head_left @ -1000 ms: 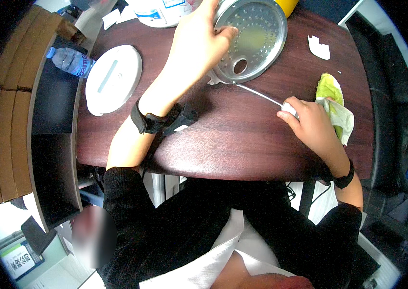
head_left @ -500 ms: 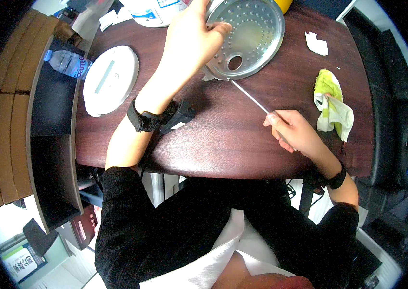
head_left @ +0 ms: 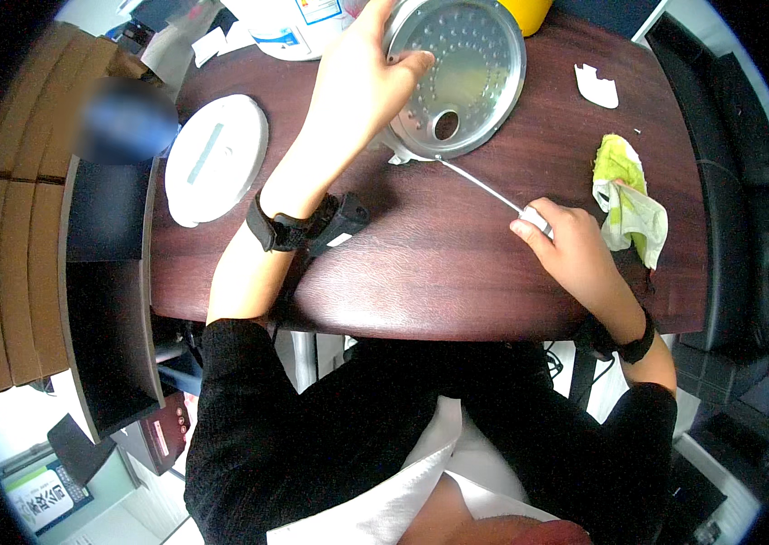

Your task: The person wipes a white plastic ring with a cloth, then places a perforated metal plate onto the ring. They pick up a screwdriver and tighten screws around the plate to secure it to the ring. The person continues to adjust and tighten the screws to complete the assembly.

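Note:
At the far side of the table a round metal plate, dimpled and with one larger hole near its lower rim, is tilted up. My left hand grips it at its left edge, the thumb over its face and the other fingers partly out of sight. A screwdriver with a thin shaft and white handle is in my right hand, fingers closed round the handle. Its tip touches or nearly touches the plate's lower rim. A small white piece shows beneath that rim; its kind is unclear.
A round white cover lies on the left of the dark wooden table. At right are a green-and-white cloth and a flat white piece. A white container and something yellow stand at the back.
The plate has shifted a little left with my left hand. My right hand has moved slightly right along the screwdriver, baring its white handle; the tip stays by the rim.

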The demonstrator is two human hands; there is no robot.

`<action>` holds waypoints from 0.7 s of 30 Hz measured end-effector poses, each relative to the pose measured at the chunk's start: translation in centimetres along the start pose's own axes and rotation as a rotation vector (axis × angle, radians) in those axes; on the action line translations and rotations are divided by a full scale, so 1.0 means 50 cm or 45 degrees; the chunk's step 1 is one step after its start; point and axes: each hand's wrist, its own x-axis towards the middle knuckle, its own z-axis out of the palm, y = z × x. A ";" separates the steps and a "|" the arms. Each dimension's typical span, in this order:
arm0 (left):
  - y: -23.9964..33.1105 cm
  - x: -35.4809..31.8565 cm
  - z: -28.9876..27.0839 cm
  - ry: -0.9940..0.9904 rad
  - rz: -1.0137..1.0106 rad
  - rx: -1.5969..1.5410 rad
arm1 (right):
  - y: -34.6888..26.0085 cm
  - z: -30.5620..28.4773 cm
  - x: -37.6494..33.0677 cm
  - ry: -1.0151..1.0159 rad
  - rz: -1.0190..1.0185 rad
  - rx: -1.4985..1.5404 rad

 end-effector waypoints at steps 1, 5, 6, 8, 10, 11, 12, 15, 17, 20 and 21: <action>-0.010 0.004 -0.001 -0.018 0.019 0.023 | -0.003 -0.003 0.001 -0.006 0.004 -0.044; -0.015 0.005 0.001 -0.056 -0.202 -0.056 | 0.008 -0.004 0.009 -0.105 0.006 -0.003; -0.016 0.004 0.001 -0.056 -0.177 -0.088 | 0.011 -0.001 0.009 -0.136 0.014 0.047; -0.019 0.004 0.002 -0.056 -0.125 -0.151 | 0.005 -0.006 0.009 -0.251 0.170 0.184; -0.023 0.004 0.004 0.012 -0.015 -0.084 | -0.019 -0.023 0.015 -0.421 0.461 0.366; -0.025 0.004 0.004 0.045 0.040 -0.050 | -0.020 -0.024 0.017 -0.413 0.443 0.355; -0.028 0.007 0.002 0.032 0.052 -0.040 | -0.019 -0.029 0.017 -0.400 0.429 0.341; -0.029 0.013 -0.005 -0.007 -0.015 -0.045 | -0.004 -0.029 0.014 -0.188 0.157 0.149; -0.014 0.013 -0.006 -0.033 -0.194 -0.098 | -0.001 -0.030 0.014 -0.076 0.015 0.018; -0.016 0.010 -0.010 -0.077 -0.255 -0.132 | -0.006 -0.038 0.019 -0.048 -0.032 -0.079; -0.015 0.010 -0.011 -0.071 -0.261 -0.129 | -0.006 -0.040 0.020 -0.040 -0.044 -0.094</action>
